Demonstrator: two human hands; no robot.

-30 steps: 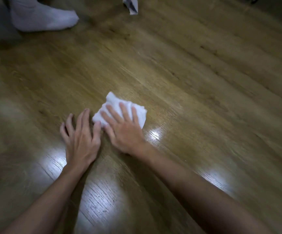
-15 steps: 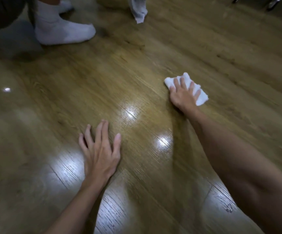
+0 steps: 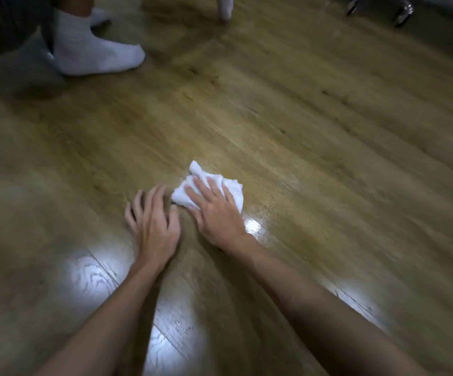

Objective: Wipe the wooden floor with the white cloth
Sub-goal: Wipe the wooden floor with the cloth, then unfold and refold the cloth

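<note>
White and crumpled, the cloth (image 3: 211,189) lay on the floor (image 3: 315,137) near the centre of our view, under our right hand (image 3: 215,215), whose straight, spread fingers pressed it flat. Our left hand (image 3: 154,221) rested at its nine o'clock, fingers slightly bent and apart, holding nothing. We judged the cloth soft, light and apt to bunch, best pinned by a flat palm. The glossy boards looked slippery. A socked foot (image 3: 97,54) stood at eleven o'clock.

Glossy floor with bright light glare (image 3: 92,272); a white-socked foot (image 3: 97,54) far left, chrome legs (image 3: 403,12) far right
</note>
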